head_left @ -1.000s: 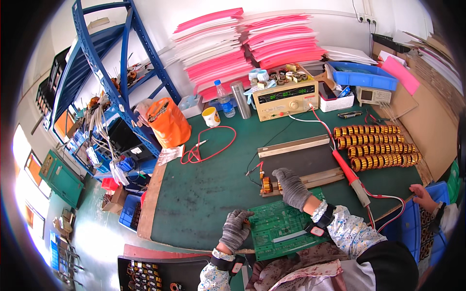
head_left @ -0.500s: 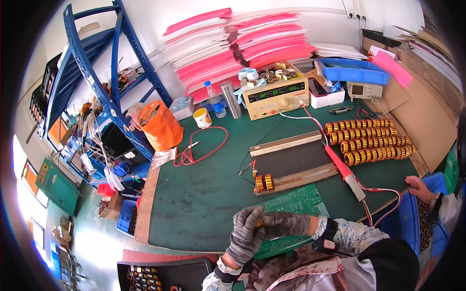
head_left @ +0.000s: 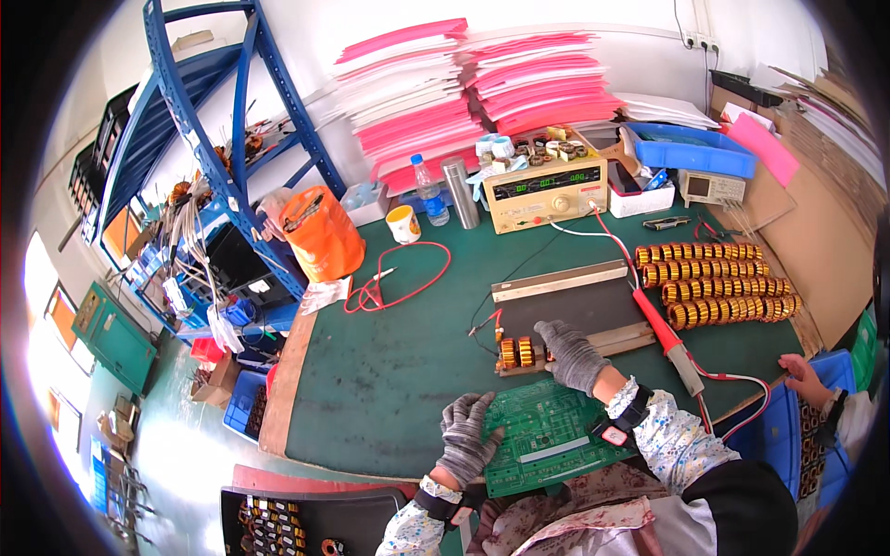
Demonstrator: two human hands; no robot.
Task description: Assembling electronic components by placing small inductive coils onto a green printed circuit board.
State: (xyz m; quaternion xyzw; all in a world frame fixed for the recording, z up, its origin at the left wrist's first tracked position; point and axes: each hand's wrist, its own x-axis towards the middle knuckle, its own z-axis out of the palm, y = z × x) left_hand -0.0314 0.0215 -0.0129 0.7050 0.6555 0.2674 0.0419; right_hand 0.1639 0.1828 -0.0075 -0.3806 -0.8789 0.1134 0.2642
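Note:
My left hand (head_left: 466,437), in a grey knitted glove, lies at the left edge of a green circuit board (head_left: 547,422), thumb and fingers apart. The board lies at the table's front edge. My right hand (head_left: 575,357), gloved alike, reaches over the board to the near wooden rail (head_left: 626,341) of a dark fixture (head_left: 565,310). Its fingers are curled round a wire-wound ring coil, mostly hidden by the glove. Two copper-coloured ring coils (head_left: 517,352) stand on that rail just left of my right hand. A red clip lead (head_left: 499,320) is at the rail's left end.
Rows of copper coils (head_left: 718,287) lie at right, beside a red-and-white probe (head_left: 663,329). A bench meter (head_left: 547,196) stands at the back. A black tray of coils (head_left: 362,519) is at lower left. Another person's bare hand (head_left: 805,380) is by blue bins at right.
My hands, together above the board before, have parted. The right has moved forward to the fixture's rail beside the two coils; the left has lowered to the board's left edge. The view shifted slightly.

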